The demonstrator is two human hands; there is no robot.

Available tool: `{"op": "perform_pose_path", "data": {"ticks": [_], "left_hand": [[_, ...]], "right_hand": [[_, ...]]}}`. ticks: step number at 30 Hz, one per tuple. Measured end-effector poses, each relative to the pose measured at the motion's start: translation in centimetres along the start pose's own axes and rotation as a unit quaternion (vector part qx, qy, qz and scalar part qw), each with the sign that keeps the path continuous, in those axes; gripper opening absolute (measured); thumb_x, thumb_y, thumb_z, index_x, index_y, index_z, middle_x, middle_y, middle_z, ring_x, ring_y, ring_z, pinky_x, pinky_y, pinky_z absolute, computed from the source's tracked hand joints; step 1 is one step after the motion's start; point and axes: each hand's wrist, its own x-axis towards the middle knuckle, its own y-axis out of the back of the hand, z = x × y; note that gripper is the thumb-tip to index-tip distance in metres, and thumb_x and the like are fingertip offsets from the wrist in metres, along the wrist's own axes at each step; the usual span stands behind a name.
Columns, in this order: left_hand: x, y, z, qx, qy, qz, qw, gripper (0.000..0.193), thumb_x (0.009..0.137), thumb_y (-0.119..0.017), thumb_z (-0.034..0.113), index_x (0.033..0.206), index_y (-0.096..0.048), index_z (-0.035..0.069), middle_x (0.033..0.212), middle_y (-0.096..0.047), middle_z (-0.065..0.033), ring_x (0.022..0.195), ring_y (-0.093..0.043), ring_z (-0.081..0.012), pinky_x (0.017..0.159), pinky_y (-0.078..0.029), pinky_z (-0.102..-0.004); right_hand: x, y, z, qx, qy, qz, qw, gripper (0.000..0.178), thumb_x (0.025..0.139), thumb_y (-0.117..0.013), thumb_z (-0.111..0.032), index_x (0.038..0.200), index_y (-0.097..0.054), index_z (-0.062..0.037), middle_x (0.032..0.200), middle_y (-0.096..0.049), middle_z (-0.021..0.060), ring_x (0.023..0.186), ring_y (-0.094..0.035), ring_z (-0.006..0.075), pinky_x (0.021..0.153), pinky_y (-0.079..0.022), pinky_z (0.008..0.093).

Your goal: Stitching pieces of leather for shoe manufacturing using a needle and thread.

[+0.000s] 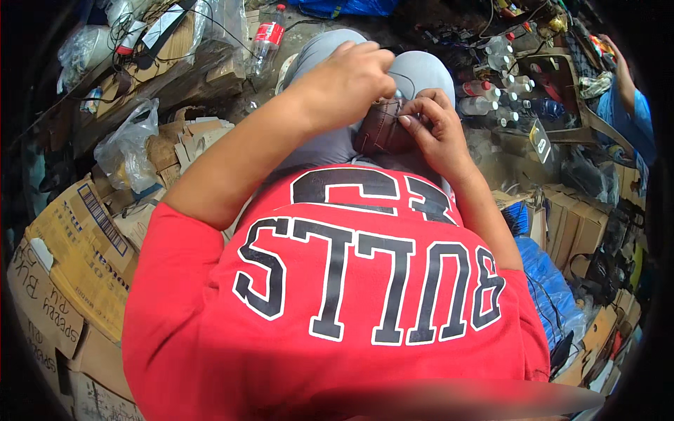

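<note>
Between my knees rests a brown leather piece (380,130) with a stitched seam, perhaps part of a shoe; its lower side is hidden. My left hand (353,78) is raised above its left edge, fingers curled closed around the end of a dark thread (413,78). That thread arcs from there over the grey trouser knee toward the leather. On the right, my right hand (437,128) is closed, thumb and forefinger pinched on the thread close against the leather's upper edge. Whether a needle is there is too small to tell.
A red-labelled plastic bottle (267,38) stands beyond my left knee. Several capped bottles (500,91) cluster at the right. Cardboard boxes (77,259) and a clear plastic bag (130,151) lie left; a blue plastic sheet (547,284) lies right. Another person's arm (623,77) shows far right.
</note>
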Motion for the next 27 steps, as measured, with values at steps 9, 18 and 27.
{"op": "perform_pose_path", "data": {"ticks": [9, 18, 27], "left_hand": [[3.7, 2.0, 0.2, 0.06, -0.067, -0.178, 0.98, 0.011, 0.072, -0.059, 0.006, 0.076, -0.068, 0.009, 0.086, -0.054, -0.0058, 0.095, -0.053, -0.0237, 0.082, -0.042, -0.0346], [2.7, 0.1, 0.0, 0.024, -0.023, -0.165, 0.986, 0.01, 0.073, -0.061, 0.006, 0.078, -0.069, 0.008, 0.084, -0.054, -0.01, 0.092, -0.054, -0.0275, 0.08, -0.043, -0.0362], [2.2, 0.9, 2.7, 0.1, -0.046, -0.116, 0.987, 0.016, 0.074, -0.067, 0.016, 0.089, -0.07, 0.015, 0.094, -0.056, -0.0049, 0.098, -0.054, -0.0227, 0.087, -0.04, -0.0406]], "right_hand": [[-0.1, 1.7, -0.3, 0.042, -0.011, 0.037, 0.998, 0.015, 0.078, -0.07, -0.008, 0.092, -0.067, -0.0078, 0.089, -0.054, 0.0024, 0.071, -0.047, 0.0123, 0.064, -0.041, 0.0254], [0.1, 0.9, -0.9, -0.014, 0.015, 0.02, 1.0, 0.017, 0.077, -0.072, -0.01, 0.09, -0.063, -0.0034, 0.079, -0.057, 0.0068, 0.071, -0.055, 0.0165, 0.063, -0.044, 0.0278], [-2.2, 2.8, 0.9, -0.036, -0.162, 0.037, 0.985, 0.015, 0.081, -0.069, -0.014, 0.088, -0.065, -0.0012, 0.079, -0.06, 0.0091, 0.072, -0.057, 0.016, 0.065, -0.045, 0.0279]]}}
